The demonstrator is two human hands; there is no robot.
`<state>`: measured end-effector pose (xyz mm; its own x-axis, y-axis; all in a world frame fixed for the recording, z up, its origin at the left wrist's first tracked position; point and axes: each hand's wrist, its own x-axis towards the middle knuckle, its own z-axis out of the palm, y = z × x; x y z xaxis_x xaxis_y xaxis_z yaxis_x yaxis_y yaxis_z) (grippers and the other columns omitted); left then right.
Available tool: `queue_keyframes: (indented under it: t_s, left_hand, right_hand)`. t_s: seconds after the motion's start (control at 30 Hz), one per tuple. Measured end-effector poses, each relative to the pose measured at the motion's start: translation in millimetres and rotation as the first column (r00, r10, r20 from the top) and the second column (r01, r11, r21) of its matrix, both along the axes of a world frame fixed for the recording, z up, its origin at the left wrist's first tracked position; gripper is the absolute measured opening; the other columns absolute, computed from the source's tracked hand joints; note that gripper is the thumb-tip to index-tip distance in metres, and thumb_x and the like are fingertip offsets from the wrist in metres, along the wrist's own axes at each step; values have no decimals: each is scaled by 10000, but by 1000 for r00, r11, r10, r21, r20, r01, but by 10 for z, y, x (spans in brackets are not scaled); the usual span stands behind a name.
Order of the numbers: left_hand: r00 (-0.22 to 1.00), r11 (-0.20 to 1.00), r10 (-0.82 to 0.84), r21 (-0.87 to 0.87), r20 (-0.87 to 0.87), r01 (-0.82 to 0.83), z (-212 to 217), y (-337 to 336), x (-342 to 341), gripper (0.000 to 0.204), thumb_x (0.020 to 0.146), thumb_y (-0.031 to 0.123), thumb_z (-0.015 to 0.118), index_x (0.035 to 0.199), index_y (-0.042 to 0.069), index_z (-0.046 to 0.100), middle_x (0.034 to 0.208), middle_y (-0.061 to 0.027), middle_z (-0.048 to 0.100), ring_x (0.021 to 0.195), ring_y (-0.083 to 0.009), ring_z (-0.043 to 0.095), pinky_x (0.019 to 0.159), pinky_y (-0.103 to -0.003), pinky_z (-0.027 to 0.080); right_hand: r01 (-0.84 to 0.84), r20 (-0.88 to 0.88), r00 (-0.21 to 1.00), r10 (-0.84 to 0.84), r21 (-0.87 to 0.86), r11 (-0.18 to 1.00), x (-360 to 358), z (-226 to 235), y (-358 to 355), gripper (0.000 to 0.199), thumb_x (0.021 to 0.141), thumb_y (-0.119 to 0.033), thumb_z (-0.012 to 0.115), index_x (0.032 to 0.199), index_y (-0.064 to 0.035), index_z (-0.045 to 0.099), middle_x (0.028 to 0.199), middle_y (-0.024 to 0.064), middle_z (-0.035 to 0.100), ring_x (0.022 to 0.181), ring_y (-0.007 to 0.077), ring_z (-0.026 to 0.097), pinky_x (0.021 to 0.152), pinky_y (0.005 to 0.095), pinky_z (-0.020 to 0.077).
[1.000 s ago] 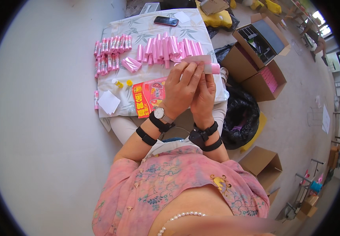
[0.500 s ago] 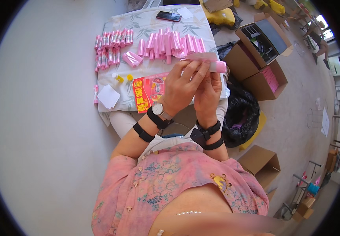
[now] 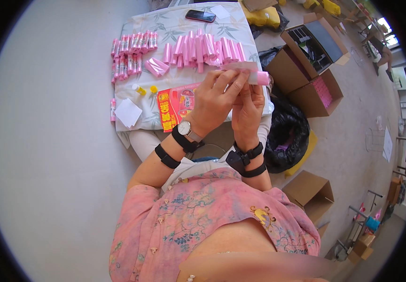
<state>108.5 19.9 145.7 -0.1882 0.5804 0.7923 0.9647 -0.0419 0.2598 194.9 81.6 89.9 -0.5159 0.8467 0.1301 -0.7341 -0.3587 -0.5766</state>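
Both hands, left hand [image 3: 212, 101] and right hand [image 3: 247, 110], grip a pink roll [image 3: 247, 75] above the table's [image 3: 165, 23] near edge. Behind lie pink rolls [image 3: 203, 47]; cardboard boxes [image 3: 306, 70] crowd the right.

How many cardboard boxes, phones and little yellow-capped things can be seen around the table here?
Open cardboard boxes on the floor: 3
Dark phones on the cloth: 1
Small yellow-capped pieces on the cloth: 2
Total: 6
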Motion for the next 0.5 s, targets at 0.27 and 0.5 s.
queue_keyframes:
  t_s: [0.27, 0.5]
  left_hand:
    - [997, 999, -10, -30, 71, 12, 24, 14, -11, 489, 753, -3, 681, 1220, 136, 719, 1036, -21, 685, 863, -245, 620, 715, -354, 556]
    - [995, 995, -48, -85, 82, 55, 51, 71, -76, 406, 765, -10, 662, 1147, 112, 723, 1015, -42, 707, 845, -265, 638, 717, -364, 550]
  right_hand:
    - [25, 42, 999, -27, 42, 999, 32, 62, 17, 355, 1000, -51, 616, 1349, -23, 557, 1222, 71, 672, 1106, 164, 645, 951, 312, 530]
    - [6, 98, 995, -16, 93, 996, 90, 45, 108, 318, 996, -61, 627, 1310, -25, 593, 1168, 65, 693, 1077, 160, 660, 943, 324, 550]
